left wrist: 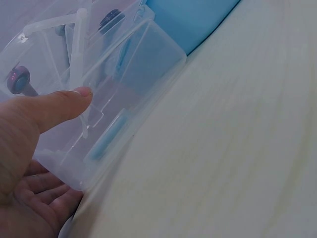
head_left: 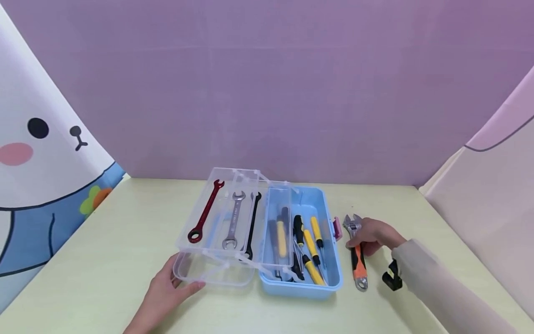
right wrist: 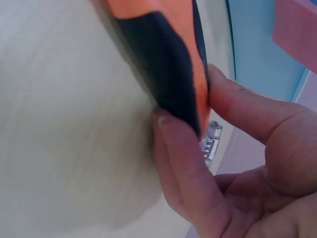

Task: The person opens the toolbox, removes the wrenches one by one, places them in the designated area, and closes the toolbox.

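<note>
My right hand (head_left: pixel 373 235) pinches the orange and black handle of an adjustable wrench (head_left: pixel 359 266) between thumb and fingers. The wrench lies on the table right of the blue toolbox (head_left: pixel 300 291), its metal head pointing away. In the right wrist view, the fingertips press the handle (right wrist: pixel 163 64) from both sides. At the toolbox's left, my left hand (head_left: pixel 167 287) holds the near left corner of the opened clear lid (head_left: pixel 221 277). The left wrist view shows the thumb (left wrist: pixel 62 106) over the lid's wall and the other fingers curled outside it.
A clear tray (head_left: pixel 217 220) over the lid holds a red wrench (head_left: pixel 205 211), a silver wrench (head_left: pixel 234 220) and a black wrench (head_left: pixel 253 222). Several yellow and black screwdrivers (head_left: pixel 310 243) lie in the toolbox. A pink latch (head_left: pixel 337 228) sticks out toward the adjustable wrench.
</note>
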Tool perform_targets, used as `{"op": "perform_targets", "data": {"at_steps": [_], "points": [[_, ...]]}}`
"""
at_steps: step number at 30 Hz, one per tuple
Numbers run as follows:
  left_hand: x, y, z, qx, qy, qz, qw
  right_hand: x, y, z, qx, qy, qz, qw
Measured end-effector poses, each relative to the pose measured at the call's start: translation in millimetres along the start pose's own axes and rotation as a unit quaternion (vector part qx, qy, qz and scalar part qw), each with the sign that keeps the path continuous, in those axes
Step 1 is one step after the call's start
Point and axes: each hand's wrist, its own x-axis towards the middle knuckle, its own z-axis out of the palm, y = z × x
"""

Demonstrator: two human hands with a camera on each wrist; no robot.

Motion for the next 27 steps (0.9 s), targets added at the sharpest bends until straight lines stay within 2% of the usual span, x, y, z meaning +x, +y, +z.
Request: {"op": "perform_targets", "data": {"at_steps": [9,17,21,27], "points": [[0.8,0.4,0.3,-0.011,-0.005,-0.014,0.9998,-2.8,0.7,3.9,-0.003,0.022,-0.001,1.000],[1.2,-2.5,0.3,-0.005,-0.005,-0.016,0.9998,-3.9,-1.2,7.2,-0.036,0.041,-0.016,0.998],[2.1,-0.8,0.7,-0.018,-0.006,-0.013,0.9997,-5.9,-2.3,4.0,-0.040,0.045,-0.013,0.998],[2.0,-0.1,0.5,-0.008,-0.003,-0.014,0.9999,-8.6,-4.7,-5.5,-0.031,0.047,-0.024,0.998]]}}
